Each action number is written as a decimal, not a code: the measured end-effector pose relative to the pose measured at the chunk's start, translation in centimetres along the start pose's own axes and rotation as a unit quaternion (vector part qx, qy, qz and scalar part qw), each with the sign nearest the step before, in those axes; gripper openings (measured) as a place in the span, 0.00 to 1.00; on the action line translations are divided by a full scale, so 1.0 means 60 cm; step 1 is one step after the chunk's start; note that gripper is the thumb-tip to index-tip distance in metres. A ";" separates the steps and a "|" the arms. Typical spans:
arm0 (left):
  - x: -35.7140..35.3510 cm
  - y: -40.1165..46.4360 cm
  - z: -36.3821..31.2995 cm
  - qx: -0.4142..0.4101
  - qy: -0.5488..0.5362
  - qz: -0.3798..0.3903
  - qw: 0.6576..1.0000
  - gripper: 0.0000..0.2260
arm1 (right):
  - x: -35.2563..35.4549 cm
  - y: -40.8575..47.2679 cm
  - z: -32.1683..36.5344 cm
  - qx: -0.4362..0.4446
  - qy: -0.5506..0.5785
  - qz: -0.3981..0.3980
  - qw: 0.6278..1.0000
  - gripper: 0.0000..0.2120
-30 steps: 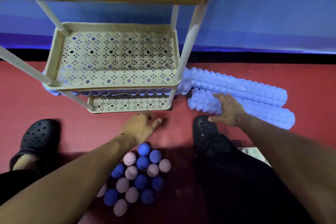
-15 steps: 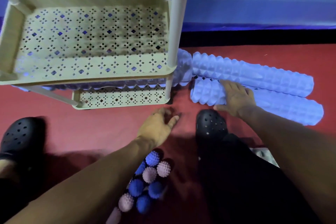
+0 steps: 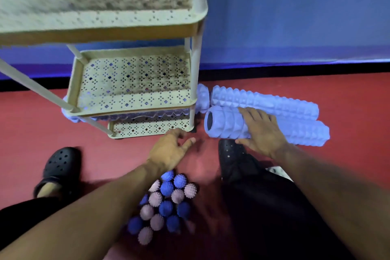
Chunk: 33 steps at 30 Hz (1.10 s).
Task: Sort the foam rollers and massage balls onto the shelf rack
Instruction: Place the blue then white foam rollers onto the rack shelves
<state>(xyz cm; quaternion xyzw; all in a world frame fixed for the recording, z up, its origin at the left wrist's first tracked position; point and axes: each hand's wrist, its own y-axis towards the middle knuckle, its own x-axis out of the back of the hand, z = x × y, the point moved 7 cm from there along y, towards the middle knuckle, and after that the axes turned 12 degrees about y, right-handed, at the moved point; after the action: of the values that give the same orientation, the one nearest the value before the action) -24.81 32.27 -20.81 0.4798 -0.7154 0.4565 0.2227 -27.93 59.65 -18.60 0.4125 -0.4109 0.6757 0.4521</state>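
A cream three-tier shelf rack (image 3: 135, 103) with perforated shelves stands on the red floor. One lilac foam roller (image 3: 203, 97) lies on its bottom shelf, an end sticking out on the right. Two more ridged rollers lie on the floor to the right. My right hand (image 3: 261, 131) grips the near roller (image 3: 223, 122), fingers over its top and thumb at its near side; its hollow end faces the rack. The far roller (image 3: 263, 101) lies behind it. My left hand (image 3: 168, 152) hovers, fingers relaxed, by the rack's front right foot. Several blue and pink spiky massage balls (image 3: 166, 202) are piled under my left forearm.
My black clogs stand at the left (image 3: 61, 162) and just below the near roller (image 3: 230, 150). A blue wall (image 3: 295, 27) with a black skirting runs behind the rack. The rack's blurred top shelf (image 3: 105, 19) overhangs the upper left.
My right hand has closed round the near roller, whose left end has swung out to show its hollow core. My view has tilted up. The left hand has barely moved.
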 end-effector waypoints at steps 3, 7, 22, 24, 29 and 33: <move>0.091 -0.078 -0.025 -0.026 0.018 -0.021 0.999 0.19 | 0.066 -0.055 0.074 0.043 0.021 0.009 0.999 0.46; 0.198 -0.176 -0.034 -0.041 0.004 -0.071 0.997 0.19 | 0.157 -0.123 0.196 0.113 0.128 -0.030 0.985 0.42; 0.280 -0.346 0.105 -0.092 -0.128 -0.122 0.980 0.49 | 0.195 -0.188 0.434 0.033 0.599 -0.143 0.787 0.40; 0.295 -0.341 0.096 -0.126 -0.080 -0.135 0.979 0.48 | 0.183 -0.170 0.442 0.026 0.620 -0.136 0.772 0.39; 0.319 -0.301 0.083 -0.183 0.063 -0.147 0.970 0.52 | 0.178 -0.143 0.456 0.001 0.692 -0.161 0.704 0.39; 0.313 -0.272 0.100 -0.142 0.106 -0.178 0.968 0.55 | 0.171 -0.135 0.447 -0.058 0.789 -0.183 0.583 0.35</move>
<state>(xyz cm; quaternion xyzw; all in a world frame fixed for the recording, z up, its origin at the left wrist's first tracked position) -17.85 16.02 -2.34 0.5119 -0.6484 0.3514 0.4406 -17.85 39.59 1.03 -0.2439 0.1534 0.6135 0.7353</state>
